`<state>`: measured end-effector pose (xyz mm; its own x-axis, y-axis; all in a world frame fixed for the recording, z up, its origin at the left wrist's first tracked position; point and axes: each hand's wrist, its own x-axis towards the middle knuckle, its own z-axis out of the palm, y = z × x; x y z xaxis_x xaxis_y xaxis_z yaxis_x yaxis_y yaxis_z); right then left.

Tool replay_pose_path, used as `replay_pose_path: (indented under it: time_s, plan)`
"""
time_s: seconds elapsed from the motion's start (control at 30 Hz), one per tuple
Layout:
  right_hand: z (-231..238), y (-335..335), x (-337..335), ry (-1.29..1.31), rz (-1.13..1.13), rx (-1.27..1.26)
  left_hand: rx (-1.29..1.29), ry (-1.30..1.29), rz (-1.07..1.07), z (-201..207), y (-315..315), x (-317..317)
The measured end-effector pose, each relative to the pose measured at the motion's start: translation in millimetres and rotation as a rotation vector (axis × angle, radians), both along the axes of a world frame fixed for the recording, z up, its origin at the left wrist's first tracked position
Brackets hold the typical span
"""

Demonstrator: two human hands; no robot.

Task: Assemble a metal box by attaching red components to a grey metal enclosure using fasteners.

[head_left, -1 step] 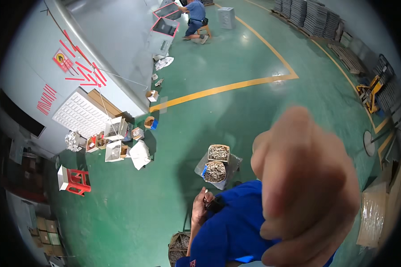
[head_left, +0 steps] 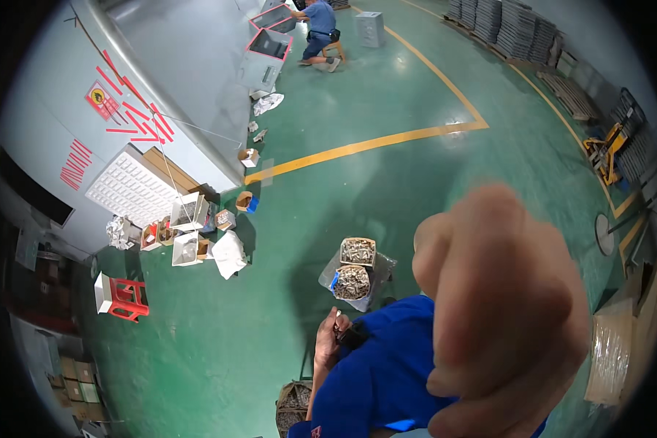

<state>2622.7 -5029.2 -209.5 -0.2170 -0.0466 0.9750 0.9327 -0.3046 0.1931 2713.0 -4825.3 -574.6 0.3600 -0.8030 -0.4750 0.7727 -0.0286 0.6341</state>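
Observation:
My right hand (head_left: 507, 314) looms large and out of focus close in front of the view, its fingers bent inward. Whatever it may hold is hidden. Lower down, my left hand (head_left: 328, 339) is closed, and a small pale piece (head_left: 338, 314) shows at its fingertips. A black object (head_left: 353, 336) lies right beside that hand, against my blue garment (head_left: 387, 365). On the floor ahead stand two boxes full of small metallic-looking parts, a farther box (head_left: 358, 252) and a nearer box (head_left: 352, 283), both on a clear plastic sheet (head_left: 381, 281).
A round container (head_left: 294, 409) of grey pieces sits below my left forearm. Cartons, a white bag (head_left: 230, 255) and a red stool (head_left: 130, 299) stand at left. A person (head_left: 320, 33) sits by grey bins (head_left: 269, 58) far off. A yellow lifting device (head_left: 607, 150) stands right.
My right hand has shifted very slightly downward and stays close to the view. My left hand and the boxes look the same.

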Motion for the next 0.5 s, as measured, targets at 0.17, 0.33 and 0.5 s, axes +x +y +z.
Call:
replay_pose_path:
  time_s: [0.17,0.33,0.5]
  plan:
    - [8,-23,-4,-0.036,-0.021,-0.011,0.034,0.021,0.006,-15,-21,-1]
    - [8,-37,-7,-0.059,-0.035,-0.022,0.019,0.048,0.0,-24,-38,-2]
    - [1,-41,-13,-0.06,-0.035,-0.014,0.026,0.038,0.025,-36,-40,-2]
